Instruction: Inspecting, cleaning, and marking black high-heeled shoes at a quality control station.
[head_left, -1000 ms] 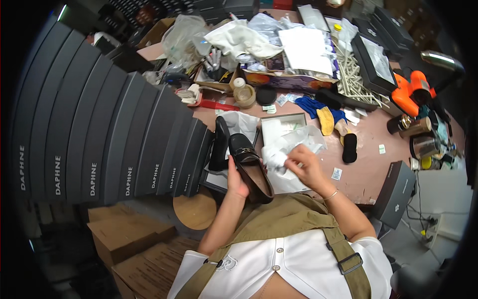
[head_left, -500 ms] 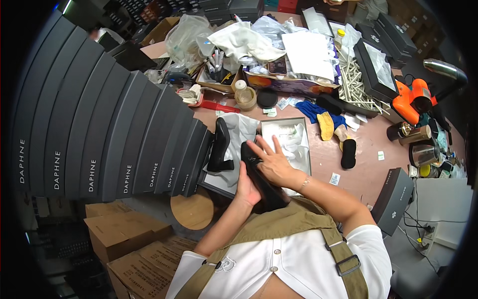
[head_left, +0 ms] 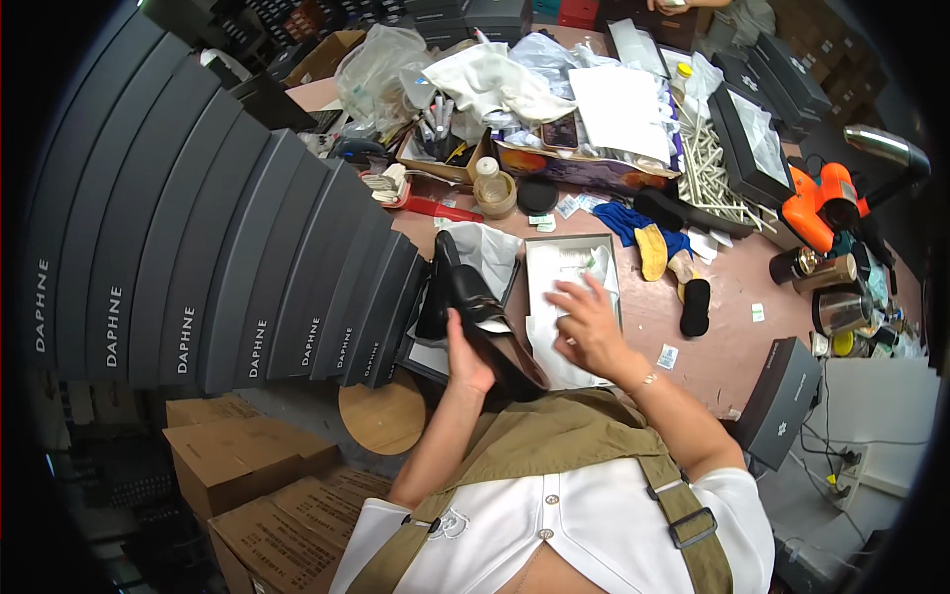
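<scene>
A black leather shoe [head_left: 471,286] is held up in my left hand [head_left: 467,358], toe pointing away from me and its opening showing. The palm and fingers wrap the shoe's left side and underside. My right hand [head_left: 597,335] is off the shoe, fingers apart and a little bent, with nothing in it. Below that hand lies a grey-edged box part [head_left: 612,259] lined with white paper. Partly behind the held shoe, a second black shoe [head_left: 432,309] rests on white tissue [head_left: 487,247] in an open box.
At my left rises a tall stack of dark shoe boxes [head_left: 203,238]. Cardboard cartons [head_left: 237,450] and a round wooden stool [head_left: 383,418] stand below. Beyond are a jar [head_left: 495,190], blue cloth [head_left: 628,220], a black sponge [head_left: 696,306] and an orange tool [head_left: 823,203]. Another person's hand [head_left: 678,5] shows far off.
My right hand has lifted off the shoe and moved right, over the paper-lined box part. My left hand has shifted the shoe left, turning its opening into view.
</scene>
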The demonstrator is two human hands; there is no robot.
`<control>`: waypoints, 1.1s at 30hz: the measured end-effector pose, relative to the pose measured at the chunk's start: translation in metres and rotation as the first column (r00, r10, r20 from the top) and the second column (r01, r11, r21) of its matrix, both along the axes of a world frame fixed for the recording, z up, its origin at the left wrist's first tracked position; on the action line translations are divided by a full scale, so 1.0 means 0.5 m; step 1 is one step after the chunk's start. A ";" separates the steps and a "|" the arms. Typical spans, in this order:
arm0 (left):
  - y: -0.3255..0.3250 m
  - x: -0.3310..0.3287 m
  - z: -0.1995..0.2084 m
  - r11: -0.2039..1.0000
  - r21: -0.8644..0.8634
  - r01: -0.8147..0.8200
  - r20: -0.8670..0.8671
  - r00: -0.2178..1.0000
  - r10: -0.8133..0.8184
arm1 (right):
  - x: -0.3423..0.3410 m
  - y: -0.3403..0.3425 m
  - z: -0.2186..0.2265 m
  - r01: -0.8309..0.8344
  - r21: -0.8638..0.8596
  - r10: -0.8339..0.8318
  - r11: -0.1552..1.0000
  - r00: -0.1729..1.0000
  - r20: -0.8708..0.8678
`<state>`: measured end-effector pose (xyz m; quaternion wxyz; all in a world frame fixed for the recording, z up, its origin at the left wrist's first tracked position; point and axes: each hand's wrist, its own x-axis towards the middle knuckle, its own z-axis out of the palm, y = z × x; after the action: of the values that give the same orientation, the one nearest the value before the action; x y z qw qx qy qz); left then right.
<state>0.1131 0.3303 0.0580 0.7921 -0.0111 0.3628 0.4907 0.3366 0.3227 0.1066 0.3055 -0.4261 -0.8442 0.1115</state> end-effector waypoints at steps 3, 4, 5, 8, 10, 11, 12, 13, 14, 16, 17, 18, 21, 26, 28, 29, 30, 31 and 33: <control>0.021 -0.011 -0.001 1.000 -0.029 0.001 -0.047 0.999 -0.002 | 0.031 -0.001 -0.078 0.273 -0.052 -0.263 0.961 0.953 0.148; 0.029 -0.006 0.002 1.000 -0.002 -0.001 -0.059 0.998 0.001 | 0.016 0.000 -0.058 0.209 -0.086 -0.207 0.974 0.978 0.034; 0.031 0.002 0.006 1.000 0.019 -0.001 -0.070 0.998 0.002 | -0.011 -0.003 -0.023 0.142 -0.117 -0.151 0.983 0.985 -0.081; 0.012 0.055 0.050 0.990 0.106 0.092 -0.085 0.993 -0.083 | -0.073 0.021 0.010 0.046 -0.056 -0.040 0.997 0.994 0.103; 0.006 0.065 0.052 0.997 0.077 0.029 -0.075 0.997 -0.023 | -0.073 0.023 0.007 -0.011 -0.014 0.013 1.000 0.994 0.106; 0.012 0.040 0.029 0.996 0.088 0.010 -0.058 0.998 -0.005 | -0.069 0.013 0.013 -0.060 -0.003 0.060 0.998 0.996 0.061; 0.024 0.014 -0.012 0.997 0.063 -0.037 -0.055 0.998 0.040 | -0.064 0.004 0.015 -0.109 0.010 0.109 0.994 0.994 0.017; 0.035 0.002 -0.013 0.998 0.028 -0.054 -0.066 0.996 0.056 | -0.054 -0.004 0.000 -0.004 0.005 0.004 1.000 0.998 0.066; 0.041 -0.011 -0.013 0.999 0.042 -0.034 -0.074 0.997 0.037 | -0.033 -0.009 -0.021 0.100 0.010 -0.101 0.995 0.987 0.123; 0.047 -0.016 -0.005 0.996 0.092 0.011 -0.093 0.996 -0.002 | 0.006 0.007 -0.064 0.249 -0.055 -0.221 0.967 0.927 0.304; 0.050 -0.011 0.011 0.991 0.131 0.032 -0.109 0.994 -0.017 | 0.017 0.030 -0.069 0.297 -0.125 -0.220 0.947 0.880 0.421; 0.051 -0.005 0.028 0.984 0.170 0.054 -0.124 0.992 -0.033 | 0.020 0.029 -0.068 0.342 -0.038 -0.293 0.939 0.853 0.433; 0.052 0.024 0.074 0.945 0.314 -0.091 -0.277 0.943 0.182 | -0.021 0.007 0.002 0.137 -0.373 -0.231 0.917 0.948 -0.218; 0.029 0.082 0.103 0.729 0.683 -0.044 -0.353 0.854 0.383 | -0.110 0.031 0.044 -0.858 -0.282 -0.673 0.428 -0.094 -0.734; 0.040 0.087 0.142 0.641 0.768 -0.016 -0.140 0.971 0.193 | -0.136 0.038 0.046 -0.917 0.095 -0.696 0.387 -0.358 -0.622; 0.047 0.081 0.153 0.625 0.776 -0.082 0.028 0.995 0.096 | -0.158 0.011 0.069 -0.914 0.196 -0.712 0.356 -0.401 -0.576; 0.053 0.076 0.157 0.592 0.806 -0.002 -0.119 0.979 0.165 | -0.151 -0.003 0.098 -0.924 0.156 -0.707 0.349 -0.369 -0.603; 0.057 0.070 0.161 0.569 0.818 0.083 -0.261 0.935 0.239 | -0.144 -0.011 0.129 -0.931 0.111 -0.702 0.347 -0.336 -0.628; 0.057 0.072 0.192 0.513 0.819 0.257 -0.489 0.781 0.389 | -0.125 -0.013 0.137 -0.922 0.179 -0.604 0.344 -0.363 -0.709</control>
<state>0.1492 0.3588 0.1540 0.5040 0.5270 0.3109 0.6096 0.2744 0.3160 0.1753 0.4931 0.0639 -0.0634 0.8653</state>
